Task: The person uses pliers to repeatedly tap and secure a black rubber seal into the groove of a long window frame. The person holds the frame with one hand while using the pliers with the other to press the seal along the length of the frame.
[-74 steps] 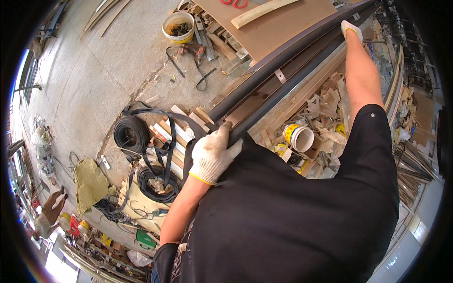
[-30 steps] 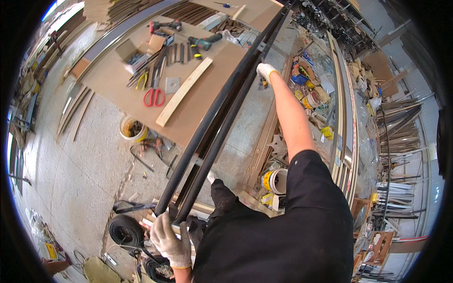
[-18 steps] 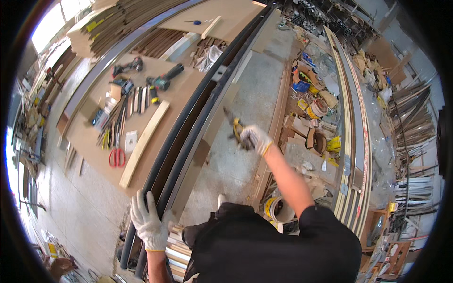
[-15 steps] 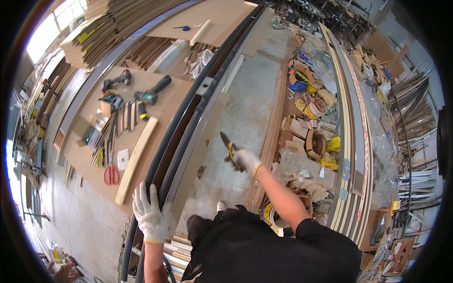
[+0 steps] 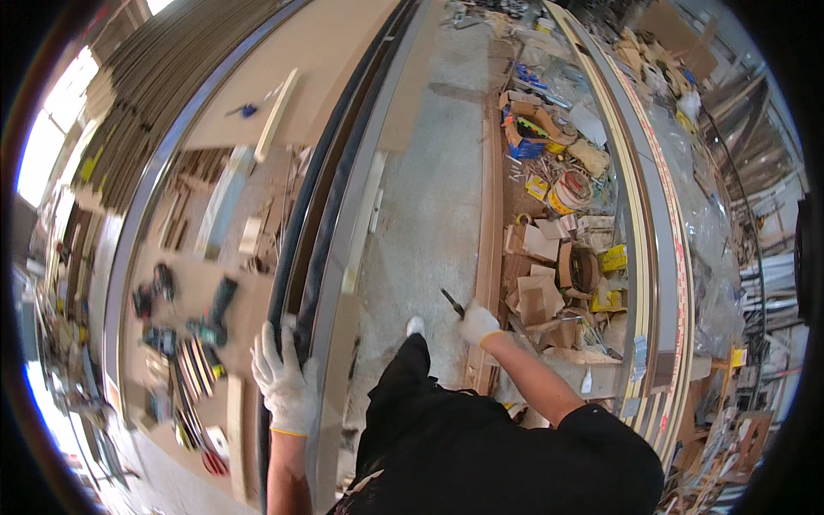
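Observation:
My left hand [image 5: 284, 380], in a white knit glove, lies with its fingers spread on a long metal profile [image 5: 338, 219] that has black padded strips along it. The profile runs from beside my body away to the far top. My right hand [image 5: 478, 324], also gloved in white, is closed around a hand tool [image 5: 451, 302] with a dark, narrow, pointed tip. Most of its handle is hidden in the palm, so I cannot tell its exact kind. This hand is held out over the floor, right of the profile and apart from it.
On the brown board to the left lie a cordless drill [image 5: 215, 313], red-handled scissors [image 5: 214, 463] and a wooden strip [image 5: 237, 438]. Stacked sheets [image 5: 180, 94] stand far left. Cardboard boxes [image 5: 541, 296] and scraps crowd the right, beside long pale profiles [image 5: 631, 189].
My body has moved forward along the profile, and one white shoe has stepped ahead. My left hand stays on the profile; my right hand, still holding the tool, now appears lower and further right.

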A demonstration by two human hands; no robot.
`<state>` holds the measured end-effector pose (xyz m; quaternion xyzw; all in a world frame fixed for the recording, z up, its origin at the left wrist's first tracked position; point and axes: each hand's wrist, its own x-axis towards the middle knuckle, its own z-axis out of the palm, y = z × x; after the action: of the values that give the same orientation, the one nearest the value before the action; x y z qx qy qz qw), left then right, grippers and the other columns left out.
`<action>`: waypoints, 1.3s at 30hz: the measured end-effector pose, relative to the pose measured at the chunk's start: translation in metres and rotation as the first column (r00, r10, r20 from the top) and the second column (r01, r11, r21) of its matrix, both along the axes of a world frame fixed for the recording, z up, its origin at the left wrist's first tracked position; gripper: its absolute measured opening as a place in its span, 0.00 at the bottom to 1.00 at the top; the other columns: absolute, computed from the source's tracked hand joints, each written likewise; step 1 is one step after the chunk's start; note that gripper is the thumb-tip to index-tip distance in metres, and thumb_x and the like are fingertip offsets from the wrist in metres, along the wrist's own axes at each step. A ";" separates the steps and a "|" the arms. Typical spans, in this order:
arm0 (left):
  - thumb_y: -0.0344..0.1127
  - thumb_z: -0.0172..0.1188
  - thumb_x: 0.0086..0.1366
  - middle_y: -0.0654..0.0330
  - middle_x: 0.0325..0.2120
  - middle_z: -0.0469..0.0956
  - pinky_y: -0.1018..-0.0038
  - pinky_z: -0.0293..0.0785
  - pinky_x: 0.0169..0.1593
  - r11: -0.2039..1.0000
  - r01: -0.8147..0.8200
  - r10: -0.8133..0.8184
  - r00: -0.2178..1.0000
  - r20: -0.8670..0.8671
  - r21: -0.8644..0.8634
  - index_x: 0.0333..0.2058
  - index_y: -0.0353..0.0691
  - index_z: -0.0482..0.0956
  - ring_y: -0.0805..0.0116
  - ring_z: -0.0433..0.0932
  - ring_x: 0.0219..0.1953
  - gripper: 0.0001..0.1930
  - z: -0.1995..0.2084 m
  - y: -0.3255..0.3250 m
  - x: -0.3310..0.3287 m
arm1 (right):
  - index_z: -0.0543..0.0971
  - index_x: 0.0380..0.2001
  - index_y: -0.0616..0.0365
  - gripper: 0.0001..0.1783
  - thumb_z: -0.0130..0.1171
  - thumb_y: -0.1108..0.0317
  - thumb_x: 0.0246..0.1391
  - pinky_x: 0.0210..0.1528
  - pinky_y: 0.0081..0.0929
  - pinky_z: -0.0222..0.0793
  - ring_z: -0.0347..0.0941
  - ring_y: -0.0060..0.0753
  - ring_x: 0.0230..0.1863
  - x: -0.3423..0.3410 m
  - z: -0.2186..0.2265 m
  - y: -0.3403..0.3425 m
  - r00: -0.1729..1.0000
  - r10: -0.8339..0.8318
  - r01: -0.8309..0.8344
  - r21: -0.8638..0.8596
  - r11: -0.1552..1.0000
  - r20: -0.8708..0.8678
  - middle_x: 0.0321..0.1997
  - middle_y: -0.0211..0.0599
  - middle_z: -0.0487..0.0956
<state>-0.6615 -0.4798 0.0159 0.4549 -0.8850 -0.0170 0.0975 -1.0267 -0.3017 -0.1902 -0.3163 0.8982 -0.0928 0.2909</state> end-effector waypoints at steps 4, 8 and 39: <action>0.40 0.67 0.58 0.43 0.74 0.57 0.43 0.51 0.76 0.998 0.063 -0.063 0.998 0.030 0.004 0.71 0.34 0.64 0.40 0.55 0.75 0.42 -0.003 -0.072 -0.091 | 0.84 0.38 0.74 0.25 0.60 0.56 0.57 0.55 0.56 0.77 0.83 0.66 0.50 -0.082 -0.020 0.010 0.924 -0.160 0.095 0.197 0.976 0.348 0.41 0.74 0.82; 0.39 0.68 0.58 0.45 0.74 0.57 0.44 0.50 0.77 0.993 0.115 -0.114 0.992 0.053 -0.010 0.70 0.32 0.63 0.41 0.56 0.75 0.43 -0.001 -0.145 -0.186 | 0.87 0.37 0.69 0.28 0.62 0.48 0.58 0.42 0.47 0.80 0.85 0.63 0.39 -0.138 -0.073 0.046 0.897 -0.372 0.315 0.245 0.917 0.239 0.33 0.64 0.85; 0.37 0.67 0.62 0.39 0.75 0.54 0.42 0.44 0.79 0.996 0.029 -0.026 0.999 -0.029 0.088 0.68 0.29 0.66 0.38 0.49 0.78 0.37 0.006 -0.616 -0.858 | 0.84 0.54 0.59 0.23 0.64 0.53 0.65 0.47 0.33 0.75 0.80 0.33 0.38 -0.876 0.143 -0.690 0.852 0.421 -0.280 -0.410 0.868 0.310 0.36 0.42 0.85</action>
<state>-1.5197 -1.0955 0.0224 0.4462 -0.8882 -0.0638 0.0894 -1.9025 -0.9915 -0.0475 -0.4989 0.7166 -0.2561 0.4147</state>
